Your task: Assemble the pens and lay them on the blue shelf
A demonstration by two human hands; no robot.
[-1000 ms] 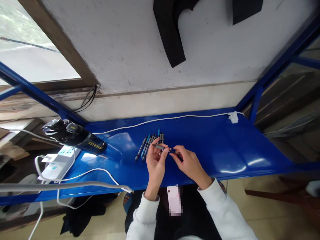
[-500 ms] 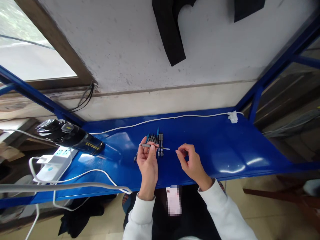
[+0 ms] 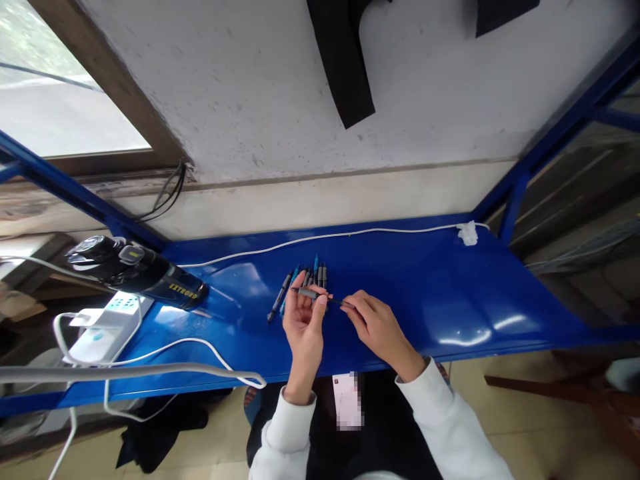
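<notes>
- As the head view shows, the left hand (image 3: 304, 330) pinches a grey pen (image 3: 306, 293) above the table (image 3: 400, 287).
- Just beside it, the right hand (image 3: 377, 327) has its fingertips closed on a dark rod (image 3: 337, 302) (refill or barrel, too small to tell).
- For clean handling, I'd align pen and rod, grip both lightly near their facing ends, and avoid bending the rod.
- Other pens (image 3: 280, 297) lie beyond the left hand; best not to brush them.

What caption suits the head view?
Left hand and right hand hold pen parts near pens on a blue table.
</notes>
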